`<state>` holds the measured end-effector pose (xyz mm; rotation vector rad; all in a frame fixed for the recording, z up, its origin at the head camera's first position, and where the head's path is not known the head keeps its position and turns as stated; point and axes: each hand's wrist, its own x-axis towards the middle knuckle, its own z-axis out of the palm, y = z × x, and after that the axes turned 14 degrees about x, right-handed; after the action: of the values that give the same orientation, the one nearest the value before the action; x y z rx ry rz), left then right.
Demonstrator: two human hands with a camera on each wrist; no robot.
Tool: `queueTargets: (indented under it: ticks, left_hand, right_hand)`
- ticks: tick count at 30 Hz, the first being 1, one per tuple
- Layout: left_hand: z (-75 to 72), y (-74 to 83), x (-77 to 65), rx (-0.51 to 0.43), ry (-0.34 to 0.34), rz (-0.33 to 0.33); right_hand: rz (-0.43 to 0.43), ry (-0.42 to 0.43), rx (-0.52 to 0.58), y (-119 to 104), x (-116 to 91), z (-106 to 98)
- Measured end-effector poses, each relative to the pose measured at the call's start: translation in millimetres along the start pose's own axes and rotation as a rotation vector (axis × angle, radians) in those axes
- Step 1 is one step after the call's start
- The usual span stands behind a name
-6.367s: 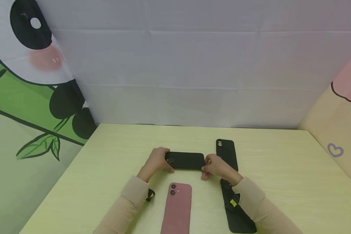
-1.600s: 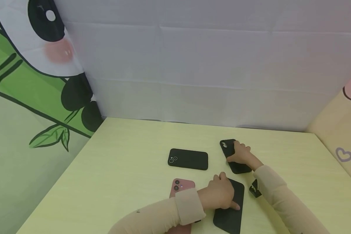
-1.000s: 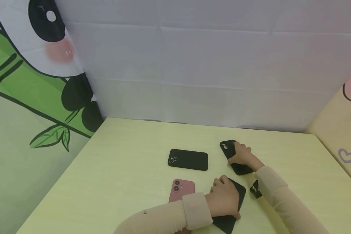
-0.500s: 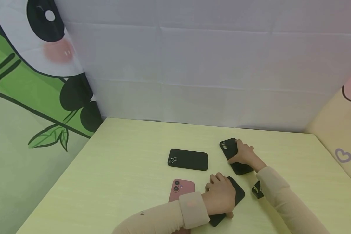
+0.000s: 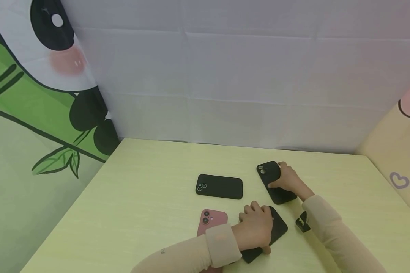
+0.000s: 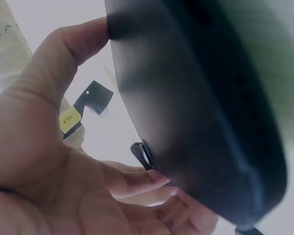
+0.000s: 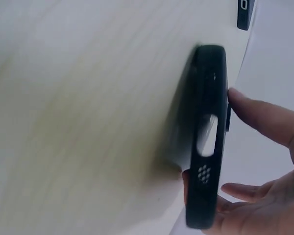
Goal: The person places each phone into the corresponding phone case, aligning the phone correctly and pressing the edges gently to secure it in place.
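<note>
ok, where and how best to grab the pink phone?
Probably pinch both long edges at the far, camera end, coming in from the far side. The pink phone lies flat with its lenses up and that end exposed, while the left sleeve crosses its middle in the head view.

Crosswise phone [image 5: 223,187] lies mid-tabletop [image 5: 140,197], backdrop [image 5: 198,76] behind; lengthwise phone [image 5: 213,221] before it, partly under the left sleeve [image 5: 222,244]. Far case [image 5: 267,172], in right hand [image 5: 288,180], sits right of the crosswise phone. Near case [image 5: 279,227], in left hand [image 5: 255,226], lies before the far case, right of the lengthwise phone (left forearm crossing over).
</note>
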<state>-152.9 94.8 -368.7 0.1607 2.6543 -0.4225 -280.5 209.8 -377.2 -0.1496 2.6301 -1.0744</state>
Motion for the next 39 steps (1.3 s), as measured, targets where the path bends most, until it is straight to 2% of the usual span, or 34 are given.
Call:
queueTargets:
  ticks: [5,9,12,16,18,26,32,39]
  left_hand:
    - [1.3,-9.1,0.3,-0.045,0.005,0.043]
    - [0.0,-15.4,0.5,-0.092,0.024,0.068]
    - [-1.6,-20.6,-0.3,-0.086,0.055,0.096]
    - [-6.1,-31.4,-1.1,-0.048,0.107,0.207]
    - [-8.5,-37.5,-0.7,-0.062,0.114,0.268]
    - [-9.4,-55.2,1.2,-0.242,0.116,0.417]
    - [-7.9,-59.0,3.3,-0.361,0.076,0.425]
    - [-3.1,-61.5,5.2,-0.458,0.08,0.412]
  right_hand:
    - [0.038,0.021,0.056,3,-1,-5]
    - [0.024,0.073,0.09,7,-1,-8]
    - [0.011,0.102,0.125,11,-2,-9]
    - [0.015,0.109,0.207,12,-4,-11]
    - [0.026,0.111,0.248,12,-5,-12]
    - [0.064,0.064,0.418,16,-7,-16]
    - [0.092,0.054,0.504,15,-9,-17]
    - [0.111,0.069,0.571,16,-10,-18]
